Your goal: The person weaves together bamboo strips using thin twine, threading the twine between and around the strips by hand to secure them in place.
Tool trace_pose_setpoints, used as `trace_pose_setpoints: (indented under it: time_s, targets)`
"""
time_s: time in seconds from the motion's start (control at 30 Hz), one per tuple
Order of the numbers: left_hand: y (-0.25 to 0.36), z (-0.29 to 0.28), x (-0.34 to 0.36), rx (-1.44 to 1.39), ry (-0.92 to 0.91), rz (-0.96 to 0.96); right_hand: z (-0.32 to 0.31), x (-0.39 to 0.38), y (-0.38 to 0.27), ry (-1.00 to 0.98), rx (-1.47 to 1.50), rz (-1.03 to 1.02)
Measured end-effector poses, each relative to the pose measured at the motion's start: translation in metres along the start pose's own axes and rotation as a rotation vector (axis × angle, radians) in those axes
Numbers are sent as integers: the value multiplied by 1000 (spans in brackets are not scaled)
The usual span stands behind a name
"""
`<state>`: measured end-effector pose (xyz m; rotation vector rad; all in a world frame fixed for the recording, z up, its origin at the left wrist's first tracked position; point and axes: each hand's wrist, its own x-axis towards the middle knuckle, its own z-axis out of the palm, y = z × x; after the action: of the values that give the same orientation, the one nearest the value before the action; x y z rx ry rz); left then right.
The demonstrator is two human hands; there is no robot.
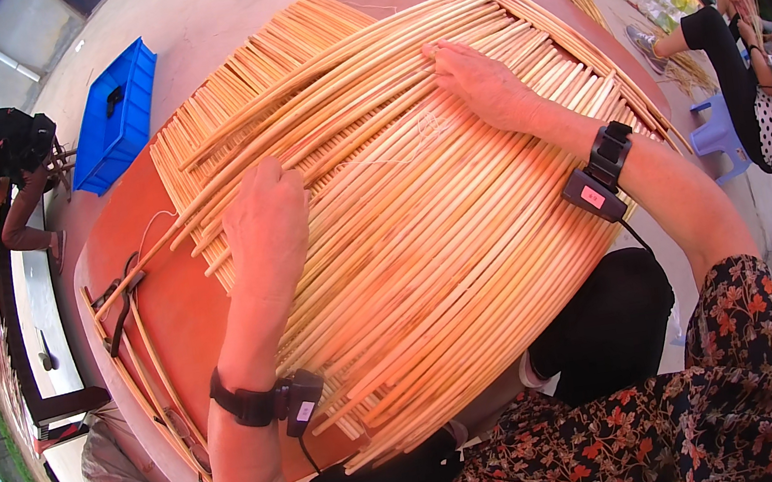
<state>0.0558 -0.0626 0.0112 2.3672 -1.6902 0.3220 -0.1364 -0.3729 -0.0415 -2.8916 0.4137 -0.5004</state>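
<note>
A mat of pale straw-coloured reed stalks (428,265) lies over a reddish-brown table and hangs past its near edge. Several looser stalks (327,88) lie at an angle along its far side. My left hand (265,208) is closed over the stalk ends at the left; its fingertips are hidden. On the upper middle of the mat, my right hand (474,81) is closed with bent fingers against the stalks; what it pinches, if anything, does not show. A thin pale thread (385,157) lies loosely across the mat between both hands.
Dark-handled scissors or pliers (125,293) and loose sticks (147,389) lie on the table (186,311) at left. A second stalk layer (233,76) lies behind. Beyond are a blue crate (114,116), a bending person (10,164), a seated person (735,78) and a purple stool (719,139).
</note>
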Motion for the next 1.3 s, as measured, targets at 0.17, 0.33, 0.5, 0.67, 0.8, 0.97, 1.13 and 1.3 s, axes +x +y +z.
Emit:
trace_pose_setpoints:
  time_s: [0.17, 0.33, 0.5, 0.67, 0.8, 0.97, 1.13, 1.3]
  targets:
    - [3, 6, 1, 112, -62, -24, -10, 0, -11, -52, 52, 69]
    - [-1, 7, -2, 4, -82, -19, -11, 0, -11, -77, 11, 65]
    - [-13, 10, -5, -422, -18, -43, -8, -2, -9, -67, 61, 88]
    - [-16, 20, -8, -513, 100, -69, -12, 0, -14, -31, 21, 57]
    - [-12, 25, -8, -511, 152, -99, -13, -2, -13, -63, 34, 70]
    - [-12, 28, -9, -523, 166, -117, -21, -1, -18, -20, 113, 71]
    - [-12, 30, -11, -512, 163, -123, -76, -6, -94, 247, 336, -111]
    - [-10, 27, -10, -474, 162, -101, -120, -85, -220, -457, 1086, -288]
